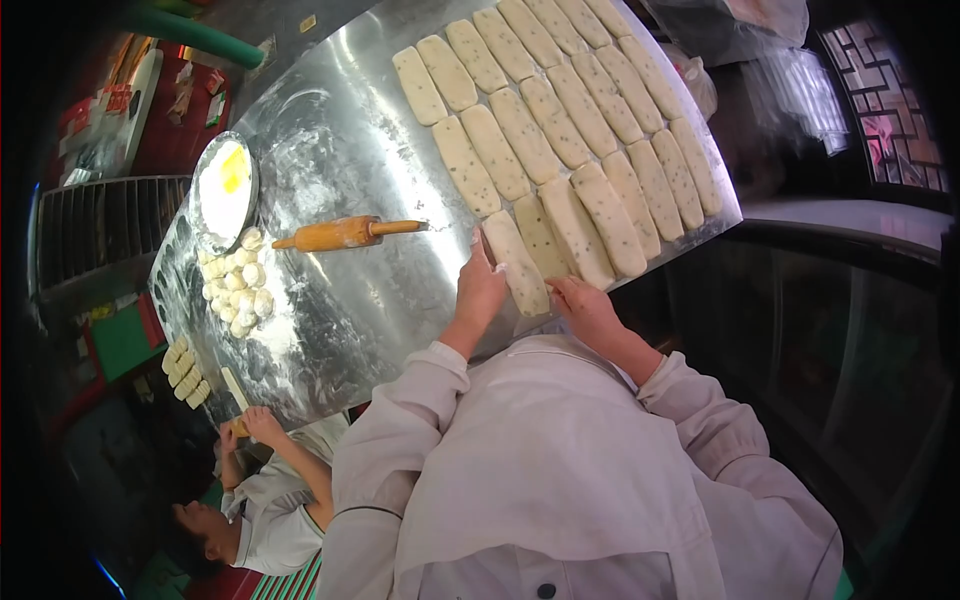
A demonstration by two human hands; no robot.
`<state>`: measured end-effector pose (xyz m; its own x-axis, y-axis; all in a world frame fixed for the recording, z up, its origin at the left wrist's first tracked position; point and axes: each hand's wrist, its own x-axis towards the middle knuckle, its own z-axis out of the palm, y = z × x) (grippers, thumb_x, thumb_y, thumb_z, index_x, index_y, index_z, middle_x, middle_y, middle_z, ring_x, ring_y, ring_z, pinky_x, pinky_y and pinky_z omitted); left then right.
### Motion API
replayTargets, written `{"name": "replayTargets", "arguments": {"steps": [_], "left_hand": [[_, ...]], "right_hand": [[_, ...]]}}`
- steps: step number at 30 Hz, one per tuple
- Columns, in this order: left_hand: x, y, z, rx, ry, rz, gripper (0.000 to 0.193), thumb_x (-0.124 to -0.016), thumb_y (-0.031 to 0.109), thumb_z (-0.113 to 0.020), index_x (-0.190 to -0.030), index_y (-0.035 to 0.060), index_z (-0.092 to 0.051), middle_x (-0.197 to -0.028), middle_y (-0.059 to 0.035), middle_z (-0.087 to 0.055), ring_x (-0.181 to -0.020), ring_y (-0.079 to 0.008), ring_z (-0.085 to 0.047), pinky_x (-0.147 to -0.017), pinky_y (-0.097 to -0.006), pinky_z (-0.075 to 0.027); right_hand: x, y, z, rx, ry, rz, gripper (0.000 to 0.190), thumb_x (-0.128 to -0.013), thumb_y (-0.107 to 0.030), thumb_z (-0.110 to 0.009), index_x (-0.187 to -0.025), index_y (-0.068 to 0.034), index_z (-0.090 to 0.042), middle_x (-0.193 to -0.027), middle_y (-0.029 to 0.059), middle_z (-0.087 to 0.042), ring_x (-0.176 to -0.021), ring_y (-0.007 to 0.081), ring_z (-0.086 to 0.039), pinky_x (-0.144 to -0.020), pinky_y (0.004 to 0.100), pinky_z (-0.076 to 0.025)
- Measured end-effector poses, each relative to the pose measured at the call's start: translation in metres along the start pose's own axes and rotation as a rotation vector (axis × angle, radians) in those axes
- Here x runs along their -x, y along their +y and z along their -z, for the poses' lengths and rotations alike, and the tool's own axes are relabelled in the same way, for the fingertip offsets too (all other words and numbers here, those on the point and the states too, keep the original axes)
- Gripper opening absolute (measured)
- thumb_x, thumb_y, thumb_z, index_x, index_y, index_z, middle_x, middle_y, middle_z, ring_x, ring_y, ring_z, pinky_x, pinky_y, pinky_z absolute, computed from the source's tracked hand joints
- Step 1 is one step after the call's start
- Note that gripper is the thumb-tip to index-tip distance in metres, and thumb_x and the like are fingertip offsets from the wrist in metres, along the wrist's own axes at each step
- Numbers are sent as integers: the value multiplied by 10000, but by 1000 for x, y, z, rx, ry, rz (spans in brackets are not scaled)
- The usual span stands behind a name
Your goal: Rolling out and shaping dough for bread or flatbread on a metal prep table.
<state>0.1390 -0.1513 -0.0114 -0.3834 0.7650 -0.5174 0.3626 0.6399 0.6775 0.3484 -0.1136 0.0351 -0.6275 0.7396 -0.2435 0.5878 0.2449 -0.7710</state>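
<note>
Rows of flat, oblong dough pieces with dark flecks (551, 120) lie close together on a metal worktable (375, 300). My left hand (481, 277) rests against the left side of the nearest piece (516, 262), fingers pointing away from me. At this piece's near right edge is my right hand (586, 306), its fingertips bent at the dough; whether they pinch it cannot be told. A wooden rolling pin (337, 234) lies left of my hands. Beyond it are floured dough balls (238, 281) and a bowl of white flour (223, 191) with a yellow patch in it.
A co-worker (277, 487) stands at the table's left end, both hands on a wooden roller (240, 427) beside a dough strip (235, 388). Small cut dough pieces (185, 373) lie near that end. Plastic bags (701, 82) hang past the table's right edge.
</note>
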Motion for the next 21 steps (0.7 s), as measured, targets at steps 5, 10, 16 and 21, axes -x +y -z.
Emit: {"name": "replayTargets", "arguments": {"steps": [5,10,16,21], "left_hand": [[14,29,15,16,-102,152,774,-862,65,-605,-1525,30,-207,-792,-163,-667,-687,-288,-675,-728,-389,-554],[21,19,11,58,-70,134,770,-857,70,-603,-1524,34,-221,-740,-133,-650,-647,-260,-666,-688,-384,-556],[22,12,2,48,-63,107,790,-866,37,-604,-1539,68,-191,-774,-105,-657,-652,-182,-671,-586,-317,-591],[23,16,-4,42,-62,117,788,-867,25,-597,-1539,74,-190,-791,-114,-650,-656,-186,-667,-597,-324,-600]], "right_hand": [[-12,8,-38,19,-64,74,304,-893,-78,-584,-1184,9,-563,-964,196,-616,-872,377,-616,-783,431,-504],[-16,6,-32,-150,-144,98,386,-883,-32,-579,-1261,21,-523,-939,199,-606,-874,360,-612,-800,402,-499],[-25,15,-38,-165,-31,93,489,-887,-6,-557,-1360,41,-442,-892,166,-603,-818,315,-613,-779,389,-497],[-29,19,-18,-148,-15,56,405,-915,10,-507,-1318,47,-501,-880,145,-602,-786,257,-624,-746,353,-506]]}}
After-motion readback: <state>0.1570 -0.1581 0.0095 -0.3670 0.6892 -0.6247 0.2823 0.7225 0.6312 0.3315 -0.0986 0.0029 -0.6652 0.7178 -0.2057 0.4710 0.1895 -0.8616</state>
